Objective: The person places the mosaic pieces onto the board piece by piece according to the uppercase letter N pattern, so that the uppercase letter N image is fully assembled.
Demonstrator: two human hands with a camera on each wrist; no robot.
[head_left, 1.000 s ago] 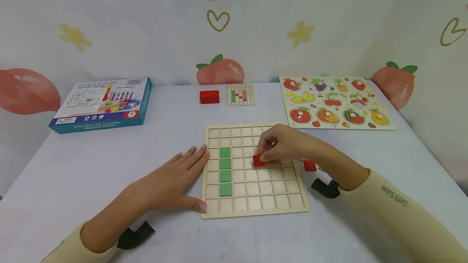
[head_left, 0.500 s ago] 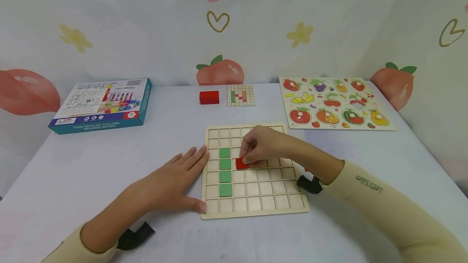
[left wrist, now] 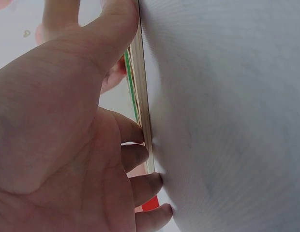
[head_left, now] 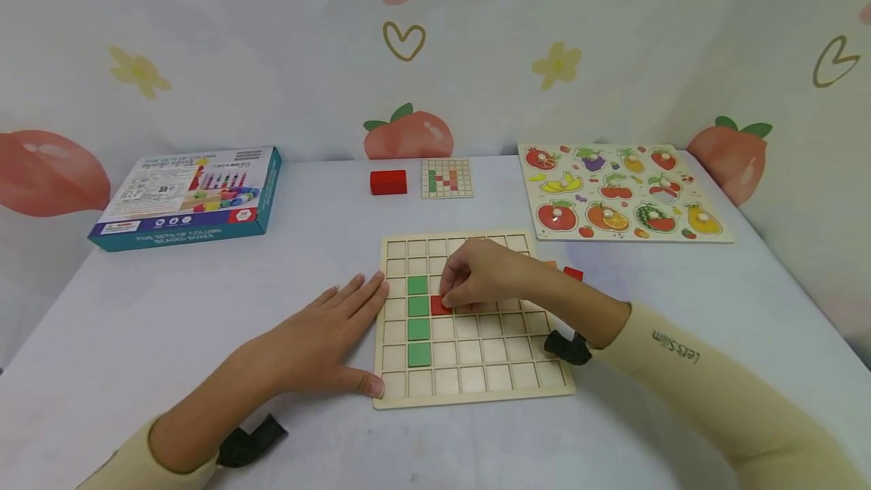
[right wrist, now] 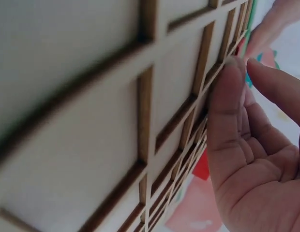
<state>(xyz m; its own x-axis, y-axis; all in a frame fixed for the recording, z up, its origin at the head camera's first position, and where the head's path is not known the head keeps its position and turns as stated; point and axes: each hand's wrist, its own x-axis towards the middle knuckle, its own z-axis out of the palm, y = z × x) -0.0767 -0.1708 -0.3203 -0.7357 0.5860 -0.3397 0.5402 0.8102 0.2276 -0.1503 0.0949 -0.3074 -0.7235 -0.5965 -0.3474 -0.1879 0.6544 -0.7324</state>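
Note:
A wooden grid board (head_left: 472, 403) lies flat on the table, with several green square tiles (head_left: 418, 330) in a column at its left. Just right of that column, a red square tile (head_left: 438, 305) lies at a cell in the second green tile's row. My right hand (head_left: 485, 272) pinches at this tile, thumb on its right side; in the right wrist view the fingertips (right wrist: 232, 65) partly hide it. With fingers straight and spread, my left hand (head_left: 327, 346) rests against the board's left edge. The left wrist view shows those fingers along the board's side (left wrist: 142, 92).
Behind the board are a red block (head_left: 389, 182) and a small pattern card (head_left: 447, 178). A fruit puzzle board (head_left: 626, 203) lies back right, a blue-edged box (head_left: 187, 199) back left. Beside the right forearm, a loose red tile (head_left: 573, 273) and an orange piece (head_left: 550, 265) partly show.
My right hand has carried the red tile leftward across the board to the cell beside the green column, where it now lies flatter. The left hand has stayed at the board's edge.

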